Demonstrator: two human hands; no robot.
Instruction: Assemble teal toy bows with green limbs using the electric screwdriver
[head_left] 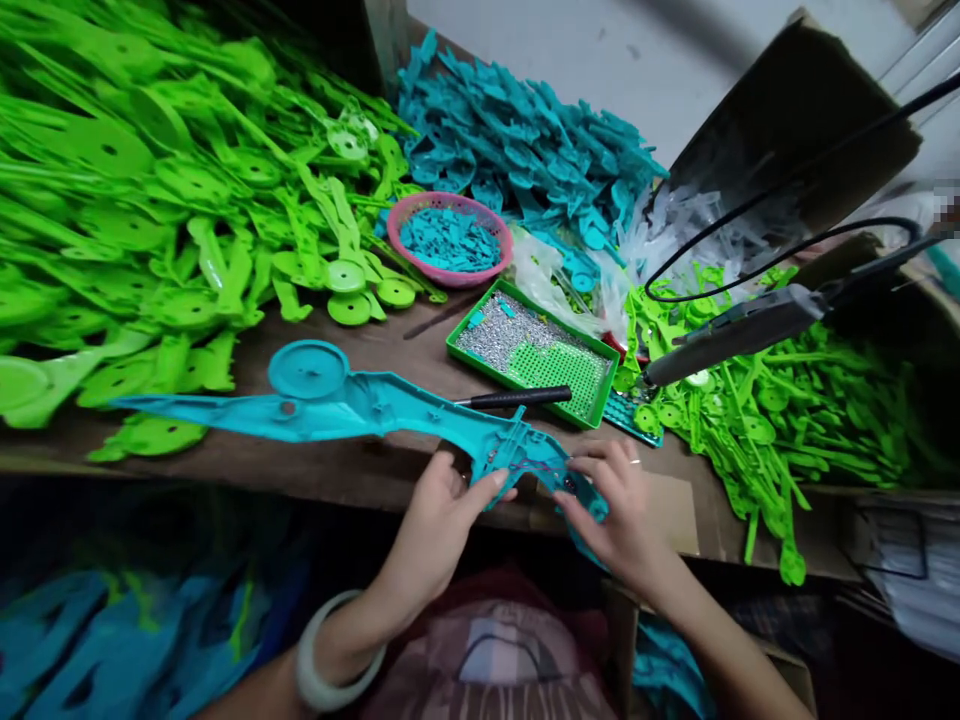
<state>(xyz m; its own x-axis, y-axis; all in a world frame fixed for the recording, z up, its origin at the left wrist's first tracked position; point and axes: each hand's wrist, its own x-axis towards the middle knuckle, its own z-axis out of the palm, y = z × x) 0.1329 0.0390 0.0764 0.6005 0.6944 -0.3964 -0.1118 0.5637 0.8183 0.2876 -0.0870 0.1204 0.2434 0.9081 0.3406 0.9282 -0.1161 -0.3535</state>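
Note:
A long turquoise plastic toy shell half [360, 405] lies hollow side up across the table edge, a round disc at its upper left and a pointed tip at the far left. My left hand [442, 515] is closed around its lower edge near the grip, thumb on top. At the shell's right end, my right hand [619, 500] has its thumb and fingers closed on the rim. Thin reddish wires [536, 466] run inside the shell between both hands. A small dark round part [570, 485] sits by my right fingertips.
A green tray [525, 385] of small screws lies ahead, with a black-handled screwdriver [525, 397] against it. Behind stands a pink basket [394, 235] of small blue parts. Green pieces [150, 180] and turquoise pieces [525, 130] are heaped around. An electric screwdriver [739, 330] hangs at right.

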